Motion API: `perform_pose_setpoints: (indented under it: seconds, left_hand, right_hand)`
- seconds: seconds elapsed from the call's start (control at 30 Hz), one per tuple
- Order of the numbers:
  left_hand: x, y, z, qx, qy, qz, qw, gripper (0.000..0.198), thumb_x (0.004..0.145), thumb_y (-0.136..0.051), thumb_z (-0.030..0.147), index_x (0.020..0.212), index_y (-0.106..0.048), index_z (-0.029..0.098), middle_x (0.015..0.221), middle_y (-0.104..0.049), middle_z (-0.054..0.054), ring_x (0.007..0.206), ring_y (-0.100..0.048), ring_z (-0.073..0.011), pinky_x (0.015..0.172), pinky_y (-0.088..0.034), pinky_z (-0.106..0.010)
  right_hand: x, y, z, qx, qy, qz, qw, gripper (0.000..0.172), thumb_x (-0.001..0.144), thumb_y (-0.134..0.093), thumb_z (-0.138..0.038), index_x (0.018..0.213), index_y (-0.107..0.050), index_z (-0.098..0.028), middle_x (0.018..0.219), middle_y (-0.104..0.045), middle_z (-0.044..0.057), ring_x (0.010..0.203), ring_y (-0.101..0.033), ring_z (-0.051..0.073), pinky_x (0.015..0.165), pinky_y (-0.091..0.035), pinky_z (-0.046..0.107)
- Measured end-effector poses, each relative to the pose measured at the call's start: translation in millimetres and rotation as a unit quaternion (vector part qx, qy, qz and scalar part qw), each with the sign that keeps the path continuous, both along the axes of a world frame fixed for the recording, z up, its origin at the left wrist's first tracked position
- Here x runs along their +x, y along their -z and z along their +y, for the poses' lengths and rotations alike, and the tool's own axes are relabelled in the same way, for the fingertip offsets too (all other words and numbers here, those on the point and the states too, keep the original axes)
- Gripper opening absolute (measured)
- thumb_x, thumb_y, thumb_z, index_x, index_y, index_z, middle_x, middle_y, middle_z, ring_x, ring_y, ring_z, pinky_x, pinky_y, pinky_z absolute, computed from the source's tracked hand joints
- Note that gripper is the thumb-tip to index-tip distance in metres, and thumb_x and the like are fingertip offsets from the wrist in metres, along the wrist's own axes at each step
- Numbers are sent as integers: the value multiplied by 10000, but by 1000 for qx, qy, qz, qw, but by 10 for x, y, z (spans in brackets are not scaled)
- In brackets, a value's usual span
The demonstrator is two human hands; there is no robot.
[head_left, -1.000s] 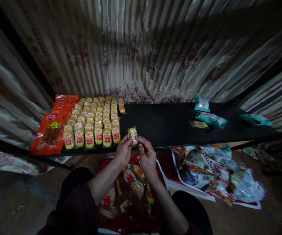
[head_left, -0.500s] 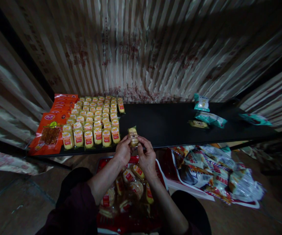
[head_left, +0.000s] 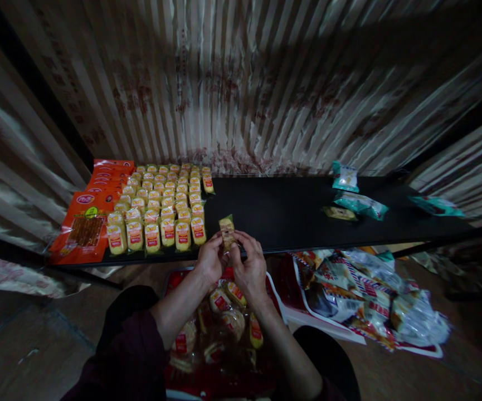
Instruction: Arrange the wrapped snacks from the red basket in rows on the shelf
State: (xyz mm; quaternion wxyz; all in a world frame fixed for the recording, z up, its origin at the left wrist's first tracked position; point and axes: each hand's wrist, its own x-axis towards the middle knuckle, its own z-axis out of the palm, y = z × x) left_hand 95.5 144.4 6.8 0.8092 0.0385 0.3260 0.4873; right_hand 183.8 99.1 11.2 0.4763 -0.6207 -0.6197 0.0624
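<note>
Head view: we look down on our own two bare hands, raised together over the near edge of the black table (head_left: 291, 214).
Left grip: our left grip (head_left: 210, 260) is clenched on the snack packet (head_left: 227, 230), with the fingers pinching its lower left side.
Right grip: our right grip (head_left: 251, 267) clasps the same packet from the right, fingertips on its lower edge. The two grips sit just beside each other, and we cannot tell whether they touch.
Snack packet: it is held upright in the air between both grips, above the table's front edge. It has a clear wrapper with a pale cake inside, and its print is too small for us to read.
Yellow packets (head_left: 161, 203): many like packets stand in tidy rows on the left part of the table. The nearest row ends just left of the held one.
Orange packs (head_left: 87, 223): flat orange packs lie overlapping in a column along the table's left end, touching the yellow rows.
Teal packets (head_left: 360, 203): a few lie loose on the right part of the table, well apart from our grips.
Red bag (head_left: 224, 373): it sits open in our lap below the grips, with more cake packets heaped inside.
Floor heap (head_left: 370, 295): crumpled printed bags lie on the floor to our right, under the table's edge.
Backdrop: a striped curtain (head_left: 241, 83) hangs behind the table.
</note>
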Motion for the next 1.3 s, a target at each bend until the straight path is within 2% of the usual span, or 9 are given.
perform_pose_setpoints:
  seconds: [0.13,0.27,0.37,0.47,0.63,0.77,0.93,1.2,1.3]
  left_hand:
    - [8,-4,-40,36,1,8,999,158,751,-605,95,887,-631,172,781,-653,13,616,-580,-64,554,-429,-156]
    - [17,-5,-70,90,14,14,996,235,759,-616,162,989,-652,186,858,-674,-1,643,-572,-73,593,-431,-176]
    - [29,-15,-79,125,1,21,992,300,766,-614,194,1063,-656,186,1007,-690,-26,786,-610,-103,696,-456,-202]
    - [48,-20,-80,151,-23,36,988,321,765,-619,219,1079,-668,172,1141,-675,-44,1017,-604,-152,867,-447,-236]
    - [72,12,-92,158,-46,46,985,431,765,-646,302,1182,-640,194,1346,-575,-39,1296,-459,-197,1097,-315,-291]
    - [66,82,-101,191,-36,70,978,487,801,-620,373,1261,-597,216,1425,-494,-33,1357,-392,-210,1144,-266,-322]
    - [37,188,-91,286,-29,149,946,472,875,-534,417,1304,-563,225,1444,-472,-28,1374,-367,-191,1176,-210,-326]
    - [-10,94,-123,301,3,283,911,473,847,-554,395,1286,-566,217,1392,-530,-51,1326,-435,-221,1145,-292,-359]
    - [9,129,-104,331,5,306,893,461,852,-528,348,1291,-548,209,1383,-533,-69,1290,-472,-216,1132,-315,-375]
  right_hand:
    - [26,14,12,-1,30,-60,998,285,915,-464,-325,1069,-664,-193,1138,-646,106,1031,-556,239,919,-462,431]
    - [68,47,26,-12,34,-108,994,318,901,-463,-281,1141,-635,-164,1138,-641,125,1016,-555,249,904,-469,427]
    - [100,68,43,-22,40,-125,991,346,896,-458,-265,1189,-612,-164,1145,-653,114,1016,-560,250,898,-471,418]
    - [109,67,63,-33,27,-115,992,333,914,-432,-279,1161,-636,-188,1160,-666,92,1027,-572,240,920,-463,411]
    - [76,47,87,-61,14,-28,998,380,905,-459,-407,1154,-629,-177,1123,-682,110,1022,-599,254,904,-482,421]
    - [68,83,122,-94,0,70,993,425,843,-548,-449,1160,-599,-169,1117,-672,124,1003,-624,259,887,-500,429]
    - [66,148,177,-106,-9,161,981,410,808,-588,-432,1121,-604,-168,1092,-681,119,974,-650,242,893,-505,410]
    - [146,151,264,-120,-26,280,952,454,807,-560,-501,1119,-624,-176,1078,-695,89,965,-644,225,902,-487,381]
    - [195,166,330,-127,-16,299,946,478,798,-553,-500,1141,-608,-173,1102,-688,94,976,-636,226,898,-489,381]
